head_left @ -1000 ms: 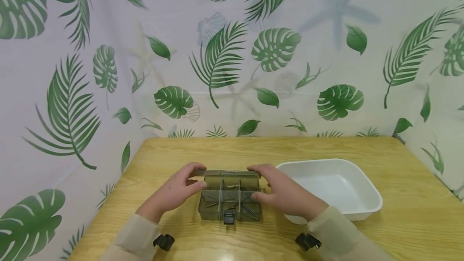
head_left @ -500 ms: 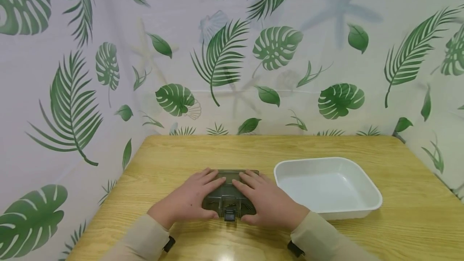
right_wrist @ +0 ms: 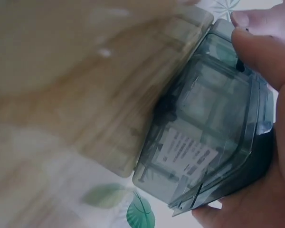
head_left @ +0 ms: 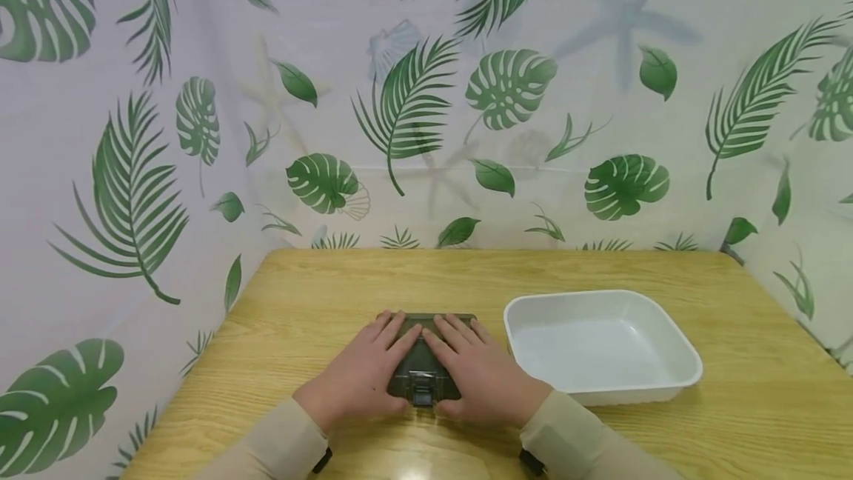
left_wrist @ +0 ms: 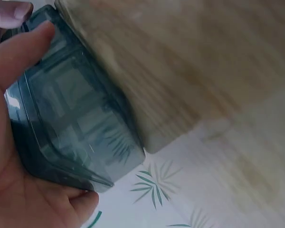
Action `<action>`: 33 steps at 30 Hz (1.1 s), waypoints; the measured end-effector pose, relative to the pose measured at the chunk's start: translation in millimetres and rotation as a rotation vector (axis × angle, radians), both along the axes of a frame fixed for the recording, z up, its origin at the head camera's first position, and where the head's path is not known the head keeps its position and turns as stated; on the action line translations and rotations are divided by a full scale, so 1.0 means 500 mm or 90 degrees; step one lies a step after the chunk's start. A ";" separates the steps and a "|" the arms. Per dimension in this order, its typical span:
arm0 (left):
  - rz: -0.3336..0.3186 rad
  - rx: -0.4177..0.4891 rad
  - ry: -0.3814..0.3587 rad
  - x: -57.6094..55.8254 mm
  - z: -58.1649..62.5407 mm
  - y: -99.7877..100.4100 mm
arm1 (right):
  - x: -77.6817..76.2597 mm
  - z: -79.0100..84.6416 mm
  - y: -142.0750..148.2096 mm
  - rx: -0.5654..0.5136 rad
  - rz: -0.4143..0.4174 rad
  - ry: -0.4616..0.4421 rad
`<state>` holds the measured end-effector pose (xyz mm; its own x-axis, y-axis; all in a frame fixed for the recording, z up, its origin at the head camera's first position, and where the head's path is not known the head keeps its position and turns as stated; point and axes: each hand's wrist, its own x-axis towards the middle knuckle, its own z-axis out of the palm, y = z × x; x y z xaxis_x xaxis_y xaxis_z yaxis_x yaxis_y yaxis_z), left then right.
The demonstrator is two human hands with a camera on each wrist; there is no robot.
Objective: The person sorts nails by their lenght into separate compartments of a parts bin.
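A dark translucent compartment box lies on the table with its lid down and its front latch facing me. My left hand rests on the left part of the lid, fingers straight and pointing to the back edge, thumb at the front beside the latch. My right hand presses the right part in the same way. In the left wrist view the thumb touches the box near its front. A printed white label shows on the box in the right wrist view. The contents are mostly hidden now.
A white rectangular basin stands to the right of the box, near my right forearm. Both sit on a wooden table. A leaf-printed cloth hangs behind and on both sides.
The box lid, raised a second ago with small metal pieces showing in the compartments, has come down. Both hands have moved from its raised edge to lie flat on top, closer together.
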<state>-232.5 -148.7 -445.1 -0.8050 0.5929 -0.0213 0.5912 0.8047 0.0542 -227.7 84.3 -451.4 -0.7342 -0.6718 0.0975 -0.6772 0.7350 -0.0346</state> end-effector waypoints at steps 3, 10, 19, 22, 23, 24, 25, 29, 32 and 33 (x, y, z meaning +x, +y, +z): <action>0.014 -0.014 0.018 0.006 -0.001 0.008 | 0.002 -0.001 -0.004 0.012 -0.011 -0.001; 0.026 -0.040 0.030 0.009 -0.006 0.017 | 0.006 -0.005 -0.004 0.026 -0.017 -0.024; 0.017 -0.037 0.011 0.011 0.005 0.016 | 0.005 -0.003 0.005 -0.017 0.016 -0.004; 0.018 -0.033 0.002 0.012 0.002 0.013 | 0.008 -0.001 0.006 -0.038 0.022 -0.017; 0.017 -0.030 0.000 0.013 0.002 0.012 | 0.009 0.000 0.006 -0.042 0.023 -0.021; 0.016 -0.027 -0.002 0.013 0.001 0.012 | 0.010 0.000 0.006 -0.044 0.022 -0.025; 0.014 -0.026 -0.004 0.013 0.000 0.011 | 0.010 0.000 0.006 -0.045 0.021 -0.028; 0.012 -0.019 -0.018 0.014 -0.001 0.011 | 0.009 -0.002 0.005 -0.041 0.022 -0.034; 0.015 -0.019 -0.022 0.015 -0.004 0.013 | 0.008 -0.006 0.006 -0.038 0.020 -0.028; 0.013 -0.018 -0.024 0.015 -0.004 0.014 | 0.008 -0.008 0.007 -0.037 0.018 -0.028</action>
